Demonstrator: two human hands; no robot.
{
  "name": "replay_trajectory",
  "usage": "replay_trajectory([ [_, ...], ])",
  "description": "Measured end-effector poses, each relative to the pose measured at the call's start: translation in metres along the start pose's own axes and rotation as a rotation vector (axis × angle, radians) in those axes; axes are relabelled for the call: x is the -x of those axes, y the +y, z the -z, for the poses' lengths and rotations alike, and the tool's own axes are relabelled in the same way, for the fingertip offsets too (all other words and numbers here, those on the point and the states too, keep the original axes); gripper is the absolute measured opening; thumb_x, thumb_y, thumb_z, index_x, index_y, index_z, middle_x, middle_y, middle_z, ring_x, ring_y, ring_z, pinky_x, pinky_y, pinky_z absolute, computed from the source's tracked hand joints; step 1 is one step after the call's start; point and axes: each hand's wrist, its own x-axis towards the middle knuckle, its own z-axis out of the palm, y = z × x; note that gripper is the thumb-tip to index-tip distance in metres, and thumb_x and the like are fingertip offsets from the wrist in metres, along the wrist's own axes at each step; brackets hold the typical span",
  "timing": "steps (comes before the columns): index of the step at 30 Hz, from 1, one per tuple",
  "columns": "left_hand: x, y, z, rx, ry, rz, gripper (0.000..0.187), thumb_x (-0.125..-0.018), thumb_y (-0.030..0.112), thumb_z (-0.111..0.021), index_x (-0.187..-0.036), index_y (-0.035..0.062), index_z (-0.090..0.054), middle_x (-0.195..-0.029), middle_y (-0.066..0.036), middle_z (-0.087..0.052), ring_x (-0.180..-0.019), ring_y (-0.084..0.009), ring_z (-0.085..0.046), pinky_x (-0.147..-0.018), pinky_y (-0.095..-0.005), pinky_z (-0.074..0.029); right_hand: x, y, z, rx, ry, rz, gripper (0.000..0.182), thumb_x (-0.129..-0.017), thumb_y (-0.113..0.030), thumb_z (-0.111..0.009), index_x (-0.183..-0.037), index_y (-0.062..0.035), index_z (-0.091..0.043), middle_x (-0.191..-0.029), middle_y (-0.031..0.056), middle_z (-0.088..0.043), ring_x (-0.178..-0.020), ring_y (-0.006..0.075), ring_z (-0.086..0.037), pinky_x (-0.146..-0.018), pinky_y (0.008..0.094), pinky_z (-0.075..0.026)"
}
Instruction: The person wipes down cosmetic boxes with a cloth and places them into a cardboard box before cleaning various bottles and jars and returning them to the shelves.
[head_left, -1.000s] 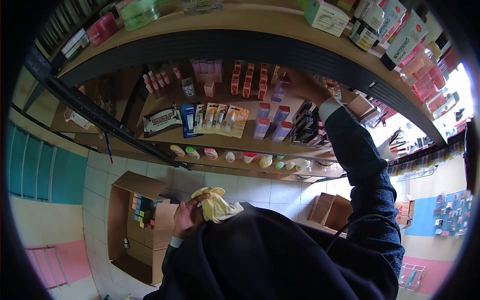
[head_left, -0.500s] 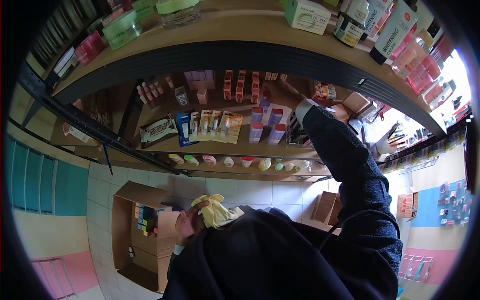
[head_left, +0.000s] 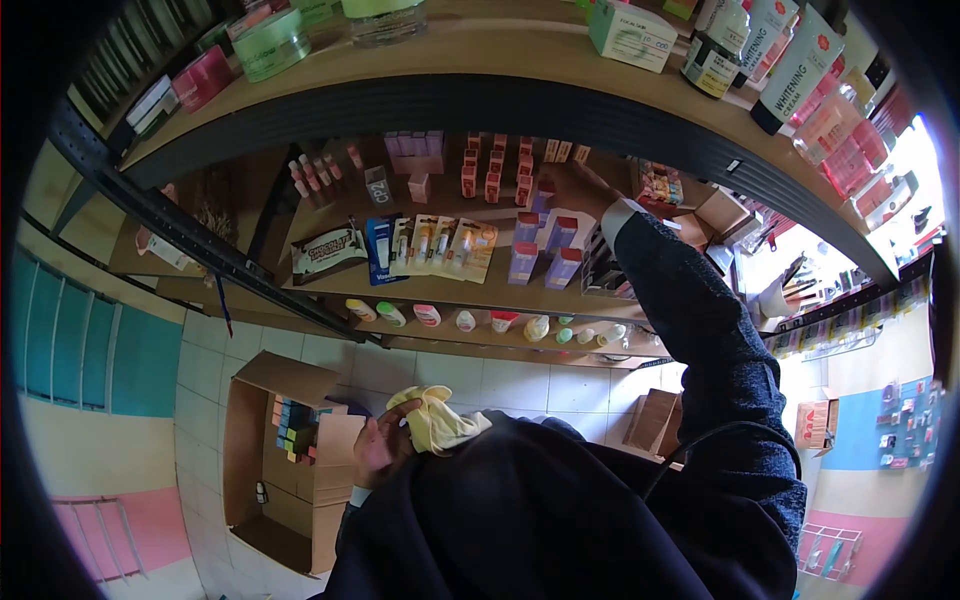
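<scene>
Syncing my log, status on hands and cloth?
Left hand: gripping yellow cloth. Right hand: reaching over shelf, grip unclear. Purple boxes crowd the reach.

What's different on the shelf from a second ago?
The right hand has shifted left, and the rear purple box now sits farther left, behind the front purple boxes. Whether it was released is unclear. The left hand still holds the yellow cloth.

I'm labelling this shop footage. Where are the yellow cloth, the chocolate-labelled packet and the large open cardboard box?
Yellow cloth [head_left: 440, 425]: head view, its folded middle.
Chocolate-labelled packet [head_left: 328, 252]: head view, its label.
Cardboard box [head_left: 288, 374]: head view, its far flap.
</scene>
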Motion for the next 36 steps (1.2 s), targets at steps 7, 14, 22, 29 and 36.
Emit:
replay_trajectory([
  [7,0.004,0.000,-0.003,-0.030,0.034,-0.062,0.071,-0.084,0.050,-0.045,-0.126,-0.0077,-0.037,-0.130,-0.018,-0.036,-0.119,-0.0312,-0.039,-0.101,-0.0406,-0.030,0.004,-0.003,0.024,-0.015,-0.075,-0.030,0.047,-0.061,-0.010,-0.076,-0.102,-0.0012,-0.056,-0.098,0.0152,-0.062,-0.095,0.0297,-0.059,-0.080,0.0360,-0.048],
  [14,0.008,0.000,0.003,-0.148,0.228,-0.176,0.044,-0.087,0.019,-0.051,-0.124,-0.0032,-0.042,-0.124,-0.014,-0.045,-0.108,-0.0222,-0.049,-0.093,-0.0344,-0.040,0.019,-0.044,0.048,0.224,0.067,0.068,0.030,-0.072,-0.014,-0.065,-0.100,-0.0058,-0.058,-0.095,0.0160,-0.061,-0.090,0.0291,-0.060,-0.077,0.0362,-0.048],
  [22,-0.016,0.006,-0.014,-0.284,0.654,-0.670,0.048,-0.089,0.005,-0.049,-0.133,0.0058,-0.032,-0.121,-0.010,-0.045,-0.105,-0.0174,-0.048,-0.089,-0.0289,-0.042,0.104,-0.252,-0.060,-0.228,-0.058,0.464,0.048,-0.082,-0.026,-0.061,-0.125,-0.0104,-0.046,-0.126,0.0108,-0.047,-0.113,0.0280,-0.046,-0.094,0.0361,-0.038],
  [29,0.015,0.033,0.053,0.051,0.534,-0.638,0.036,-0.096,0.039,-0.030,-0.097,0.0061,-0.047,-0.088,-0.007,-0.057,-0.076,-0.0149,-0.057,-0.066,-0.0262,-0.047,0.105,-0.371,-0.189,-0.927,-0.303,0.397,0.050,-0.087,-0.019,-0.054,-0.131,-0.0060,-0.035,-0.126,0.0181,-0.042,-0.119,0.0322,-0.039,-0.100,0.0366,-0.031],
  [36,0.079,0.050,0.113,-0.859,1.022,-0.702,0.041,-0.092,0.027,-0.041,-0.123,0.0006,-0.036,-0.110,-0.017,-0.050,-0.101,-0.0272,-0.051,-0.086,-0.0354,-0.042,0.078,-0.432,-0.290,-0.960,-0.216,0.226,0.037,-0.086,-0.012,-0.051,-0.122,-0.0096,-0.047,-0.116,0.0155,-0.052,-0.107,0.0290,-0.051,-0.091,0.0343,-0.040],
])
